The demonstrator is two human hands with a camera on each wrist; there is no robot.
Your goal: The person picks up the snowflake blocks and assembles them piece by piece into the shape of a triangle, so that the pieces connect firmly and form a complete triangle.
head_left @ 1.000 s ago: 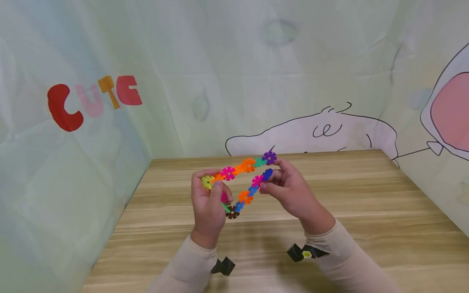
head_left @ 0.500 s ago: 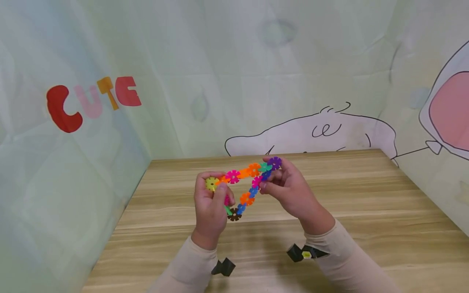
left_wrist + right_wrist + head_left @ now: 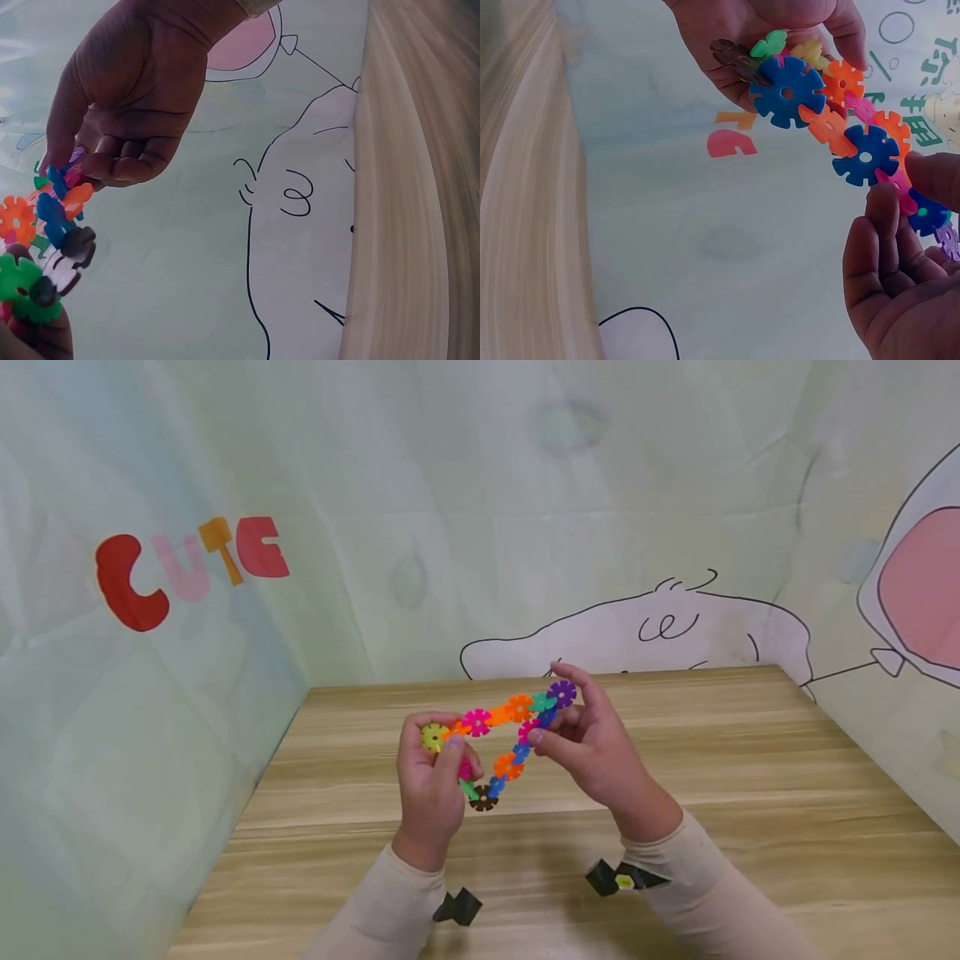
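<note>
Both hands hold up a chain of slotted plastic snowflake discs (image 3: pixel 510 767), bent into a loop above the table. My left hand (image 3: pixel 431 802) pinches the left side by the yellow disc (image 3: pixel 434 737), its fingers covering part of the chain. At the right, thumb and fingers of my right hand (image 3: pixel 603 764) grip the chain around a pink disc (image 3: pixel 527 729) and a dark blue disc (image 3: pixel 548 717). The purple disc (image 3: pixel 561 694) at the upper strand's end overlaps the dark blue one in the head view. My right index finger stands raised behind it. A brown disc (image 3: pixel 483 798) forms the lowest corner.
Beneath the hands lies a wood-grain table (image 3: pixel 345 877). Printed cloth walls (image 3: pixel 412 527) rise along its back and sides. Each wrist wears a small black camera mount (image 3: pixel 459 907).
The purple end has come down and right, closing the gap to the dark blue disc. My right index finger has lifted off the purple disc. My left hand has shifted slightly right.
</note>
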